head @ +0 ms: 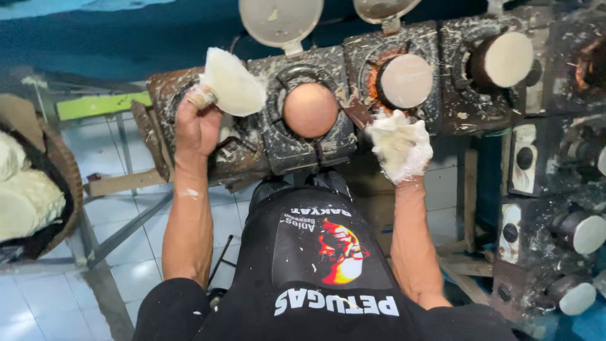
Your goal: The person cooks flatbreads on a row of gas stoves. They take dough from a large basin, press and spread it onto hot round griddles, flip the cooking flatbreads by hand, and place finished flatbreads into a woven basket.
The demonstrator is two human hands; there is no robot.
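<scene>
My left hand (197, 123) is raised over the left end of the stove row and grips a thin white round pancake (232, 82) by its edge. My right hand (400, 146), coated in white batter, hangs in front of the stove between two burners; its fingers are curled and I cannot tell whether it holds anything. A small round pan with a browned pancake (310, 109) sits between my hands. Further right stand a pan with a pale grey disc (406, 81) and another with a cream disc (503, 59).
The batter-crusted black stove row (303, 151) runs across the view, with two lifted lids (281, 20) behind it. A woven basket (60, 170) of white pancakes sits at the left. More small stoves with round pans (581, 232) stand at the right. White tiled floor lies below.
</scene>
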